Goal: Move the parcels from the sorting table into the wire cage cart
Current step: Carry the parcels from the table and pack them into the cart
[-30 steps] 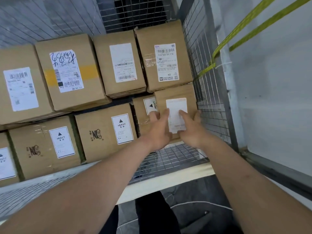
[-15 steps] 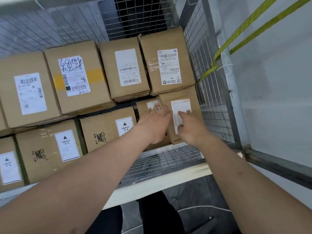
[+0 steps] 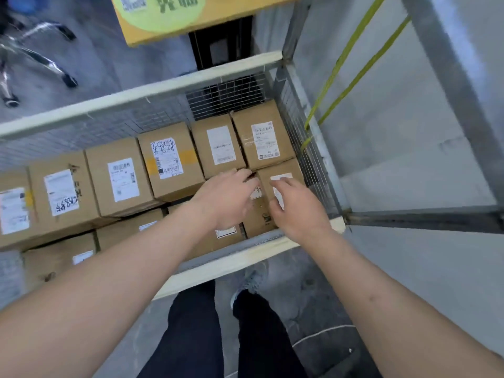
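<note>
I look down into the wire cage cart, which holds several brown cardboard parcels with white labels. A small parcel with a white label sits in the near right corner, against the side mesh and just below another labelled parcel. My right hand lies over this small parcel's top, fingers loosely bent across its label. My left hand reaches beside it with fingers stretched out, over the gap between the small parcel and the neighbouring boxes. Neither hand grips anything.
The cart's pale near rim crosses under my forearms. Two yellow-green straps run along a grey wall on the right. A yellow sign and a chair's wheeled base are beyond the cart. My legs stand at the rim.
The small parcel has gone down into the right corner of the cart. My fingers have loosened from its front face and both hands now lie over its top. The view has pulled back and up.
</note>
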The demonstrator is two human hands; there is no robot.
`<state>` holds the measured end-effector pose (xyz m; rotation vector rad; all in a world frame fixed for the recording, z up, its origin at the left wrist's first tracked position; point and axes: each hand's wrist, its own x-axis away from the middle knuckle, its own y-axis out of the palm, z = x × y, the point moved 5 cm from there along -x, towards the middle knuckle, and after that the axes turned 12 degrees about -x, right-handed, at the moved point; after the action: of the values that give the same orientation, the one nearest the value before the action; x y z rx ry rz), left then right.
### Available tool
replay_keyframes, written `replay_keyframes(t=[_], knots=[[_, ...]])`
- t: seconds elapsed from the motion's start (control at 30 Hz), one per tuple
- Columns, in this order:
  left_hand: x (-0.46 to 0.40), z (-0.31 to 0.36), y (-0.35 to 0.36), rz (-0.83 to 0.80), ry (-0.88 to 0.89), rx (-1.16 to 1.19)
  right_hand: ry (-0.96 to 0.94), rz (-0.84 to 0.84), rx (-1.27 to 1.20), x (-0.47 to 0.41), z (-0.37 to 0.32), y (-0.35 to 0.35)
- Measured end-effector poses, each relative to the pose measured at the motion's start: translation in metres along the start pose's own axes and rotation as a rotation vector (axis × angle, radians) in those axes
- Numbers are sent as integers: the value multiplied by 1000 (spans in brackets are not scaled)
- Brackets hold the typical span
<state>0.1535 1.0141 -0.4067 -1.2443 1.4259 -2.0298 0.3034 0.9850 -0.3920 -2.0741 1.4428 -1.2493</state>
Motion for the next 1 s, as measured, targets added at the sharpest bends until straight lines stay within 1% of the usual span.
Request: replay_keyframes(t=[0.2,0.37,0.57,0.7,0.87,1.0], knots=[[67,6,-76,66,8,-54,10,105,-54,78,-58,-54],[110,4,-124,95,56,-85,66,162,-34,132,-90,-84],[156,-4,-172,150,198,-198,168,351,-36,200,-136,-99],[189,7,-209,207,312,-253,237,458,-57,248,-170,-100],[231,44,-245,280,478,-301,332,612,-76,321,-200,-104],[264,91,-265,339,638,-327,421,720,-89,391,-210,-102]])
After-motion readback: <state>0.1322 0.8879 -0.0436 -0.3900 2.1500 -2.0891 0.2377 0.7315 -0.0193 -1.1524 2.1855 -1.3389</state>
